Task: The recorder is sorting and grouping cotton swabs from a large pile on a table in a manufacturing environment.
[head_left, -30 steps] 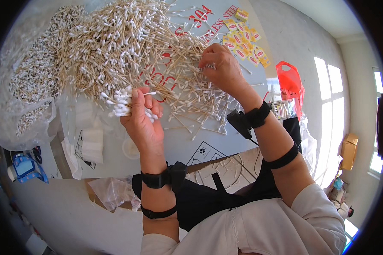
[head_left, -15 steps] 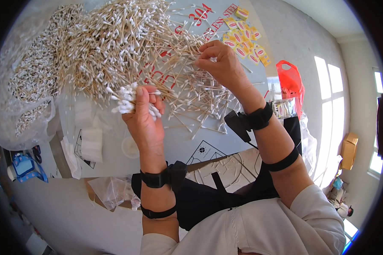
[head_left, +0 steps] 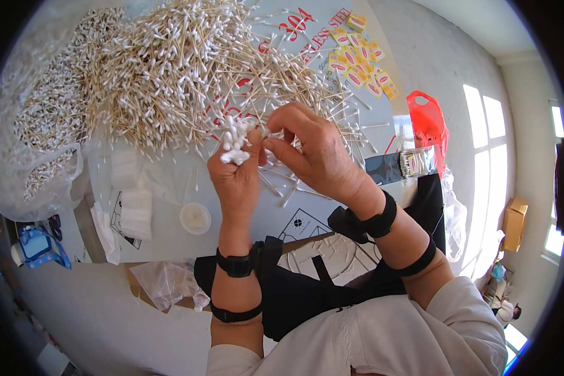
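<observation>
My left hand (head_left: 235,188) is closed around a bundle of cotton swabs (head_left: 235,135), their white tips sticking up past the thumb. Right beside it, my right hand (head_left: 316,150) has its thumb and forefinger pinched at the edge of the bundle. A white swab tip seems to show between those fingers, though most of it is hidden. Loose cotton swabs (head_left: 282,188) lie on the grey table under both hands. Beyond them rises a large heap of wooden-stick cotton swabs (head_left: 163,69).
A clear plastic bag (head_left: 50,169) of swabs lies at the left. Small yellow packets (head_left: 360,56) are scattered at the far right, above a red plastic bag (head_left: 427,122) and a packed swab pouch (head_left: 417,163). Nearer are a round white lid (head_left: 195,218) and white wrappers (head_left: 135,213).
My right hand has come left and nearer from the loose swabs to the bundle. My left hand has shifted slightly right and turned, with the swabs still in it.
</observation>
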A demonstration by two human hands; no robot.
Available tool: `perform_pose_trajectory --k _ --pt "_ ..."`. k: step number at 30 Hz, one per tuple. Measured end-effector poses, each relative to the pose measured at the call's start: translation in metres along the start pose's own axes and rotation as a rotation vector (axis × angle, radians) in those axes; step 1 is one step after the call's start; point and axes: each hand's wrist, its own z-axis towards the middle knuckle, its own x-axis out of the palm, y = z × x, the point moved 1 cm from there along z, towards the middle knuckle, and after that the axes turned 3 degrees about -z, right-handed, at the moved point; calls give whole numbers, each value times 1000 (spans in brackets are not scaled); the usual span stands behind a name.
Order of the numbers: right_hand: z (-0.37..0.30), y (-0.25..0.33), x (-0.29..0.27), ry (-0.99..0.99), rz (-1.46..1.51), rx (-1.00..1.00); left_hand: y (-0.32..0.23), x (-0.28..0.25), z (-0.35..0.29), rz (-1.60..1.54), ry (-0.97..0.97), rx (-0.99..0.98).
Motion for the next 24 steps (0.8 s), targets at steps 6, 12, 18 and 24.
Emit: perform_pose_trajectory --k 6,12,18,24 --pt "-9 -36 -20 -14 -475 190 3 -11 6 -233 -268 -167" --pt "-9 -52 -12 -64 -476 237 1 -17 7 -331 -384 -40" --pt "26 -37 -4 60 -582 198 1 -21 7 -385 -407 -74" --pt "33 -53 9 90 -645 241 0 -21 9 -411 -410 -92"
